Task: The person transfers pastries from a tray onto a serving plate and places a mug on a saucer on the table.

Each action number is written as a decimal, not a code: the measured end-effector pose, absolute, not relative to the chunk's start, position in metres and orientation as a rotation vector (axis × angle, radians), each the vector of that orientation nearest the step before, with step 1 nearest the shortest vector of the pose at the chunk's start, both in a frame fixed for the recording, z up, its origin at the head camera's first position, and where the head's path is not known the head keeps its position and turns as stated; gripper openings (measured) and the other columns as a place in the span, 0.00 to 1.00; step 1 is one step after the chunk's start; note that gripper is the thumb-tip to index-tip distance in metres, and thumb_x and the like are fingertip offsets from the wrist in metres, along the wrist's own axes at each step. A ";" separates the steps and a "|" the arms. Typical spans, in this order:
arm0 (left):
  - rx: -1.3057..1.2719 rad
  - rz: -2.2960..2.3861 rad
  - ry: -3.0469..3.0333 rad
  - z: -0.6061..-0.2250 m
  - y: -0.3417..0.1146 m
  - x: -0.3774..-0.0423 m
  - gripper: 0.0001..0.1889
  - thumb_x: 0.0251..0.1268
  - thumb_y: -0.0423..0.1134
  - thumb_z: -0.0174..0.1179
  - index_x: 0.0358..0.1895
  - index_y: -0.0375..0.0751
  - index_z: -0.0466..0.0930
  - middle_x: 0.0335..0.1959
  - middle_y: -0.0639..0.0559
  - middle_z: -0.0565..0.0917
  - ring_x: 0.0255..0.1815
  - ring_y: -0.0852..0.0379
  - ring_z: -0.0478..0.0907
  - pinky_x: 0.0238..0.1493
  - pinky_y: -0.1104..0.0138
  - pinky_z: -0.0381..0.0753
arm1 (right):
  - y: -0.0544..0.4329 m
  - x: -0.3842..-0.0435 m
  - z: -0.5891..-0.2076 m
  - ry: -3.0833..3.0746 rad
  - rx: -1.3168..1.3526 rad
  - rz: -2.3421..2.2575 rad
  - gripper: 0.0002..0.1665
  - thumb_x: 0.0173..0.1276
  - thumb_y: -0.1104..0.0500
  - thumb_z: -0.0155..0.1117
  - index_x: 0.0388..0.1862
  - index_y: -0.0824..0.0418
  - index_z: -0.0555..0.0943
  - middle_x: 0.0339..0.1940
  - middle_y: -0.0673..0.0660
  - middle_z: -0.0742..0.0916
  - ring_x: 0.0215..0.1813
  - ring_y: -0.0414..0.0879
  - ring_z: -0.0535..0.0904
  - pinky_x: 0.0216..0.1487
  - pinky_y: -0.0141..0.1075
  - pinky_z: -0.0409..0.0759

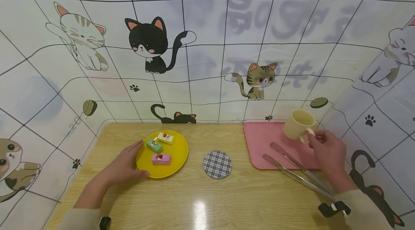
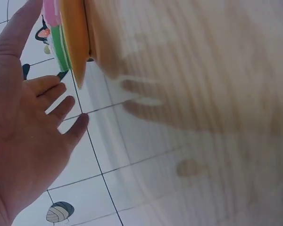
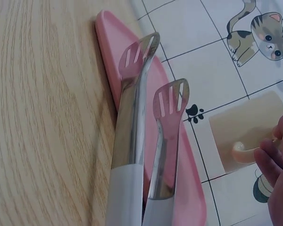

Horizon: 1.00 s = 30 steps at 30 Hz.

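My right hand (image 1: pixel 330 152) pinches the handle of a cream mug (image 1: pixel 296 125), upright over the back right of a pink tray (image 1: pixel 262 143). In the right wrist view the mug (image 3: pixel 250 127) stands out above the tray's level. Metal tongs (image 1: pixel 296 176) with slotted ends reach across the tray's front edge toward my right sleeve. At the left, my left hand (image 1: pixel 121 165) spreads beside a yellow plate (image 1: pixel 178 156), fingertips at its left rim and thumb at its front. Toy cake slices sit on it: pink (image 1: pixel 161 159), green (image 1: pixel 154 146) and cream (image 1: pixel 165 138).
A round checked coaster (image 1: pixel 217 164) lies on the wooden table (image 1: pixel 168 201) between plate and tray. Behind the table and along its sides hangs a white cloth (image 1: pixel 207 61) printed with cats and grid lines.
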<state>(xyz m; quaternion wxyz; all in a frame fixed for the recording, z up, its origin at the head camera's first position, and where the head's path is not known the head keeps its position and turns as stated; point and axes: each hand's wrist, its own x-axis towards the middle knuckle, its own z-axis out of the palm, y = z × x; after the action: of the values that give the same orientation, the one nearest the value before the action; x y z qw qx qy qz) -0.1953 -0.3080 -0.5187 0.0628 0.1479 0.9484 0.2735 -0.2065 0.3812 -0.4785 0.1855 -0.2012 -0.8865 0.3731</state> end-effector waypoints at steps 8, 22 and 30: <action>0.516 0.903 2.993 -0.507 -0.282 -0.195 0.53 0.61 0.57 0.84 0.84 0.40 0.67 0.87 0.39 0.63 0.84 0.29 0.61 0.79 0.29 0.65 | 0.375 -0.195 -0.468 -2.509 -0.513 1.064 0.26 0.81 0.43 0.71 0.58 0.64 0.85 0.41 0.59 0.93 0.32 0.31 0.83 0.29 0.25 0.79; 0.730 0.912 3.017 -0.492 -0.210 -0.188 0.39 0.63 0.52 0.84 0.75 0.45 0.80 0.73 0.49 0.81 0.72 0.43 0.78 0.72 0.44 0.81 | 0.353 -0.181 -0.454 -2.459 -0.327 1.025 0.17 0.80 0.52 0.74 0.53 0.65 0.87 0.37 0.60 0.93 0.30 0.26 0.82 0.26 0.25 0.77; 0.712 0.968 2.963 -0.494 -0.175 -0.187 0.31 0.66 0.50 0.82 0.70 0.48 0.84 0.65 0.59 0.84 0.54 0.51 0.84 0.60 0.52 0.87 | 0.344 -0.173 -0.455 -2.427 -0.244 1.096 0.16 0.80 0.50 0.75 0.48 0.63 0.86 0.29 0.53 0.91 0.29 0.34 0.83 0.23 0.27 0.74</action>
<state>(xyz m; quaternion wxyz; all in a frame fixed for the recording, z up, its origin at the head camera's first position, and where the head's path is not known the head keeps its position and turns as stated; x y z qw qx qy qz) -0.1866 -0.1749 -0.4938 -0.0281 0.2225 0.9263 0.3027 -0.1732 0.3445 -0.4545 0.2314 -0.0888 -0.8830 0.3986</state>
